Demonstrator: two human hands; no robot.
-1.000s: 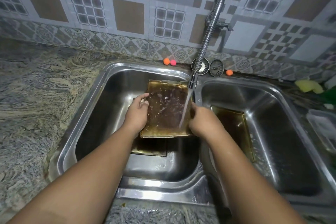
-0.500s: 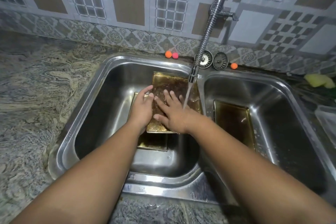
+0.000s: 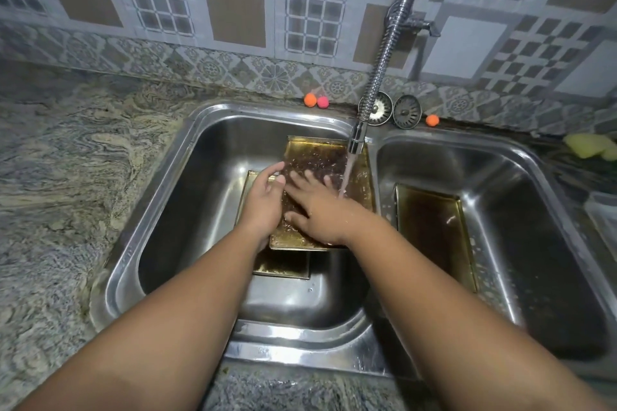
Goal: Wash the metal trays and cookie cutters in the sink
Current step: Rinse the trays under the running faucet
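Left hand (image 3: 263,203) grips tray (image 3: 322,155), right hand (image 3: 322,213) presses it.

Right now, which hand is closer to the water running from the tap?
The right hand. It lies flat on the tray, fingertips just left of the water. The left hand holds the tray's left edge, farther from it.

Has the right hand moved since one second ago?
Yes. The right hand went leftward from the tray's right edge, past the faucet nozzle, and now lies spread on its surface.
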